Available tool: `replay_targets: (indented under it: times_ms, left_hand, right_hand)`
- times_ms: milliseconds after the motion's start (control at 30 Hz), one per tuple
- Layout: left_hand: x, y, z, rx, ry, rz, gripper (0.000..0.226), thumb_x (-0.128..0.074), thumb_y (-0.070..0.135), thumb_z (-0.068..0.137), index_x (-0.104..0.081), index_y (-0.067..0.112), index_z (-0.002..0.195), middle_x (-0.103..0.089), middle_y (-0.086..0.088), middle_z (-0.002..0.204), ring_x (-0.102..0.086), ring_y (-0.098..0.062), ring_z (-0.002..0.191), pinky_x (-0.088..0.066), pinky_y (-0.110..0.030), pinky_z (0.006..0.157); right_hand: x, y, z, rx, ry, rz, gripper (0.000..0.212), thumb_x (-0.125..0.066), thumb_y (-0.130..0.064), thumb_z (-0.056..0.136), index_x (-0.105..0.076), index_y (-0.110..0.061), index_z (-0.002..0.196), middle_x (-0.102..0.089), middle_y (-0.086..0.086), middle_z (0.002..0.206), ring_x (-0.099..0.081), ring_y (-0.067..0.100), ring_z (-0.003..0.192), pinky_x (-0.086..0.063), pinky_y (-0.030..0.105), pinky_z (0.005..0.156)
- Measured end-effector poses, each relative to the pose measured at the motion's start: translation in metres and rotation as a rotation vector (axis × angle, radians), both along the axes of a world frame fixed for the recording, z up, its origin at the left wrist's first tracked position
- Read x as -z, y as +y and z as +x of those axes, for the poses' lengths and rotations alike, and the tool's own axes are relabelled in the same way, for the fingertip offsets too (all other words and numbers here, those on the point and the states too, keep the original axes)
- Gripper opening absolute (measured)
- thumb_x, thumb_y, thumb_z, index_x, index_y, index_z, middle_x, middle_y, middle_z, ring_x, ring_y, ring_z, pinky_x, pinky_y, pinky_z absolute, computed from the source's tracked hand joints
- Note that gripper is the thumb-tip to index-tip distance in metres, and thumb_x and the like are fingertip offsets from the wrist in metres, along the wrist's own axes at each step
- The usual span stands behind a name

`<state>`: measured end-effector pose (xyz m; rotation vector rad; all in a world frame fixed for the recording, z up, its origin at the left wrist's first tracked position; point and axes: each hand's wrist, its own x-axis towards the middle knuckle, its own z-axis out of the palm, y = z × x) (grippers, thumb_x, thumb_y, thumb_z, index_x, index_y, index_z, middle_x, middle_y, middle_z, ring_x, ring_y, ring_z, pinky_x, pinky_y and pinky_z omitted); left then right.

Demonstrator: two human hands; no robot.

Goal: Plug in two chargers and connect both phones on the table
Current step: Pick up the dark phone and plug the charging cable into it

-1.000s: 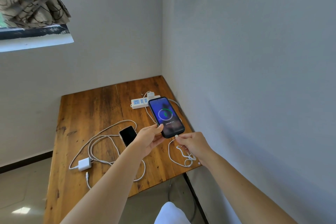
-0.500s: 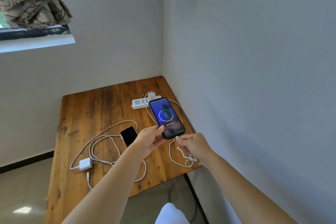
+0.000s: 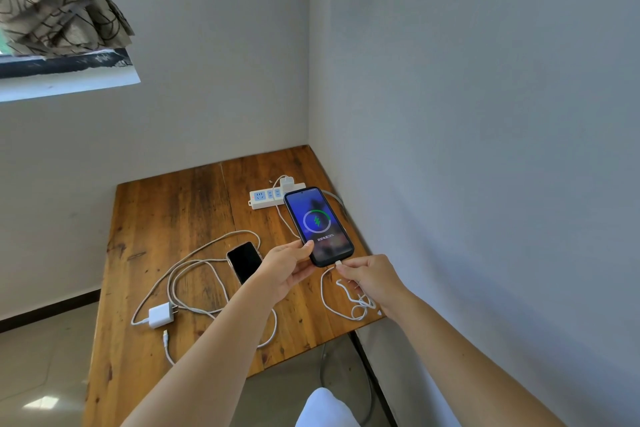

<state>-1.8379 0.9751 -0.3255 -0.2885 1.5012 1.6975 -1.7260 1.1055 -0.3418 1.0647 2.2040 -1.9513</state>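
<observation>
My left hand [image 3: 289, 270] holds the lower left edge of a dark phone [image 3: 318, 225] above the table; its lit screen shows a green charging ring. My right hand [image 3: 372, 279] pinches the white cable plug [image 3: 338, 263] seated in the phone's bottom port. That cable runs back to a white charger [image 3: 287, 182] plugged into the power strip [image 3: 268, 198]. A second phone [image 3: 244, 262] lies face up with a dark screen. A second white charger [image 3: 160, 315] lies unplugged at the front left, its cable end [image 3: 166, 334] loose beside it.
The wooden table [image 3: 166, 211] sits in a corner, with walls behind and to the right. Loops of white cable [image 3: 194, 270] spread across its middle. A window sill and curtain [image 3: 59, 3] are at upper left. Tiled floor lies beyond the front edge.
The view has shifted very slightly. Both hands and the lit phone stay in nearly the same place, with the plug still at the phone's port.
</observation>
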Motion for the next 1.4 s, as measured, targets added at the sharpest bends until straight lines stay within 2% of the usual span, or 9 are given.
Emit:
replay_targets:
  times_ms: [333, 500, 667, 933, 1233, 1400]
  left_hand:
    - [-0.0014, 0.0001, 0.0032, 0.001, 0.004, -0.016, 0.037, -0.066, 0.018, 0.087, -0.055, 0.012, 0.122, -0.064, -0.009, 0.110, -0.065, -0.022, 0.096, -0.056, -0.026, 0.058]
    - [-0.0014, -0.0023, 0.0029, 0.022, 0.012, -0.018, 0.039, -0.065, 0.016, 0.088, -0.055, 0.010, 0.126, -0.068, -0.011, 0.111, -0.068, -0.020, 0.096, -0.056, -0.025, 0.058]
    - [-0.0007, -0.0031, 0.0024, 0.026, 0.011, -0.029, 0.034, -0.065, 0.016, 0.089, -0.058, 0.010, 0.121, -0.071, -0.010, 0.106, -0.069, -0.017, 0.091, -0.054, -0.027, 0.062]
    - [0.0012, -0.0026, 0.0043, 0.038, 0.025, -0.052, 0.027, -0.065, 0.017, 0.088, -0.061, 0.013, 0.115, -0.071, -0.009, 0.104, -0.068, -0.016, 0.092, -0.053, -0.026, 0.061]
    - [0.0035, -0.0010, 0.0044, 0.054, 0.032, -0.062, 0.018, -0.065, 0.018, 0.089, -0.062, 0.016, 0.107, -0.072, -0.008, 0.103, -0.068, -0.015, 0.090, -0.053, -0.025, 0.060]
    - [0.0065, 0.0020, 0.0019, 0.051, 0.031, -0.076, 0.008, -0.066, 0.018, 0.088, -0.062, 0.019, 0.095, -0.072, -0.006, 0.098, -0.069, -0.015, 0.088, -0.053, -0.027, 0.062]
  right_hand:
    - [0.0035, 0.0006, 0.0015, -0.007, -0.010, 0.010, 0.015, -0.066, -0.027, 0.089, -0.074, -0.019, 0.097, -0.074, -0.001, 0.087, -0.070, 0.016, 0.085, -0.057, 0.027, 0.073]
    - [0.0048, 0.0011, 0.0031, -0.017, -0.002, -0.022, 0.012, -0.067, -0.024, 0.088, -0.075, -0.019, 0.095, -0.075, 0.001, 0.086, -0.070, 0.020, 0.087, -0.059, 0.034, 0.080]
    - [0.0028, 0.0013, 0.0039, -0.015, 0.008, -0.042, 0.013, -0.069, -0.022, 0.086, -0.075, -0.017, 0.096, -0.075, 0.002, 0.082, -0.067, 0.016, 0.078, -0.054, 0.025, 0.065]
    - [0.0031, 0.0016, 0.0072, -0.012, 0.004, -0.066, 0.012, -0.069, -0.021, 0.086, -0.075, -0.016, 0.095, -0.076, 0.004, 0.085, -0.070, 0.025, 0.089, -0.057, 0.037, 0.082]
    - [0.0025, 0.0032, 0.0082, -0.010, 0.008, -0.061, 0.008, -0.069, -0.020, 0.086, -0.075, -0.018, 0.091, -0.076, 0.004, 0.083, -0.070, 0.023, 0.086, -0.057, 0.032, 0.075]
    - [0.0040, 0.0051, 0.0058, -0.009, -0.007, -0.047, 0.005, -0.069, -0.022, 0.086, -0.074, -0.022, 0.088, -0.076, 0.003, 0.084, -0.071, 0.022, 0.087, -0.059, 0.034, 0.077]
